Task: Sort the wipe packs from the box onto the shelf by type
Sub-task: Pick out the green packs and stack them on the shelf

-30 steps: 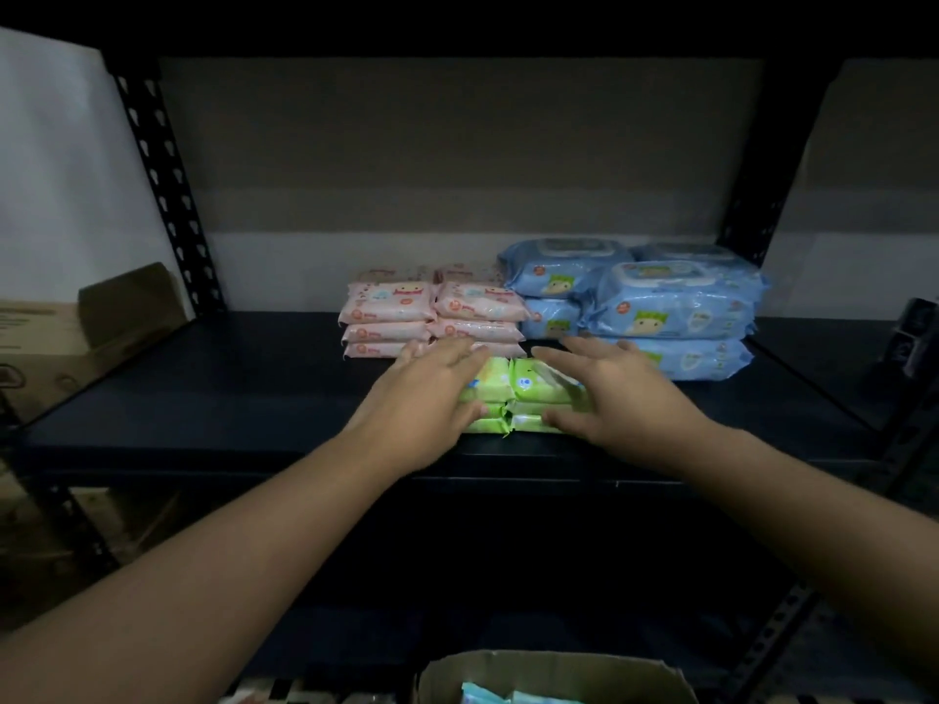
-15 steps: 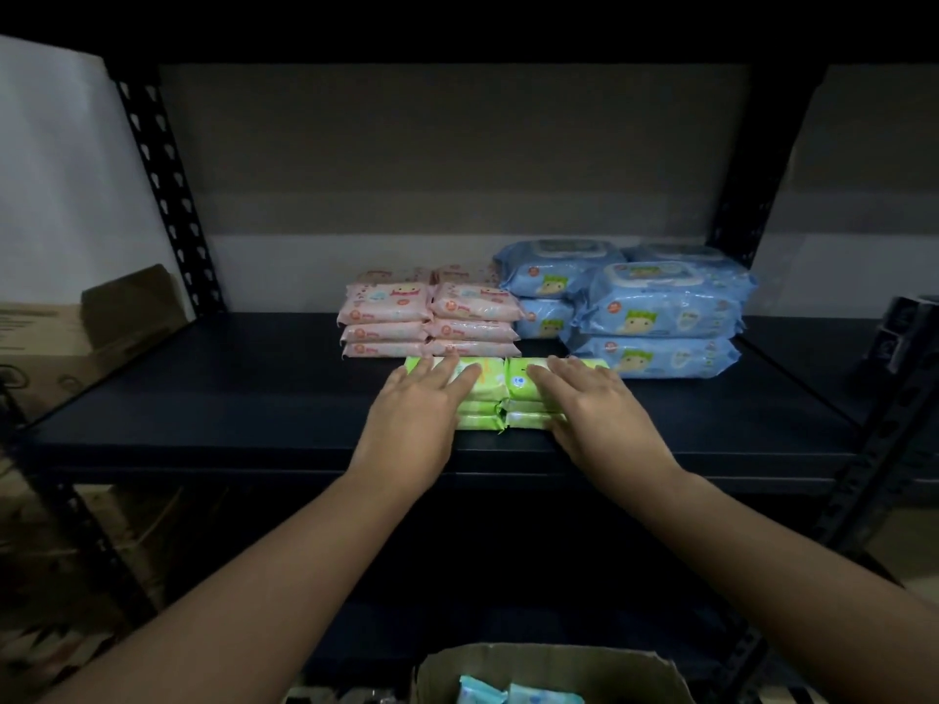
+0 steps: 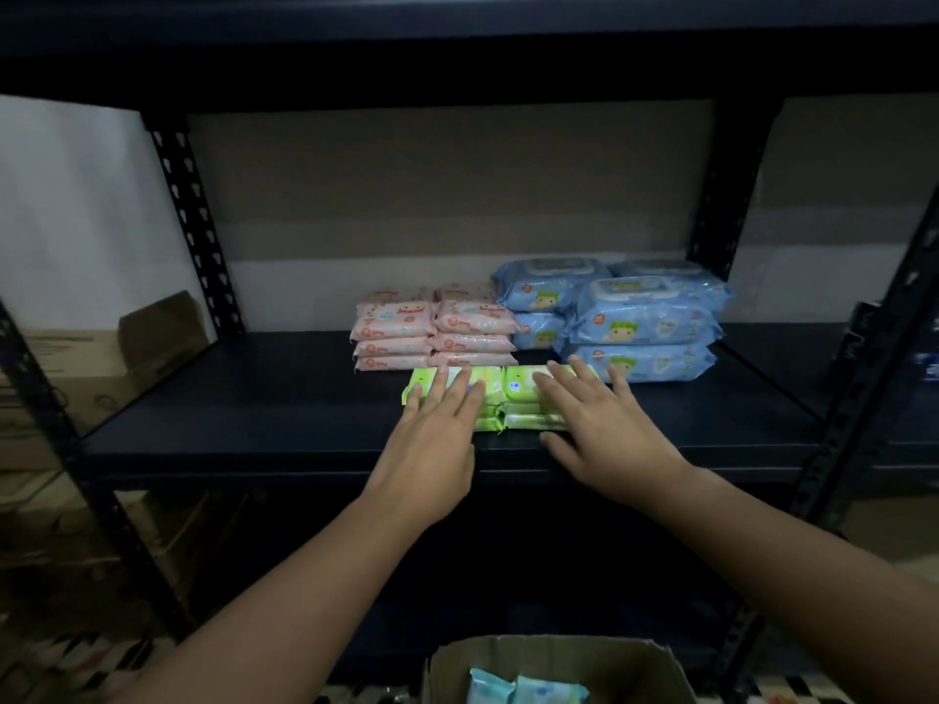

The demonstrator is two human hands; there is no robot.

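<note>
Fingers of both hands, left point(image 3: 432, 439) and right point(image 3: 604, 429), lie flat and spread on green packs point(image 3: 495, 393) at the shelf point(image 3: 254, 429) front, partly hiding them. Box point(image 3: 554, 663) below is cut off.

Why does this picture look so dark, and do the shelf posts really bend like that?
Head view: dim light, so the shelf reads near black and only the wipe packs stand out; the wide-angle lens bows the posts near the edges.
</note>
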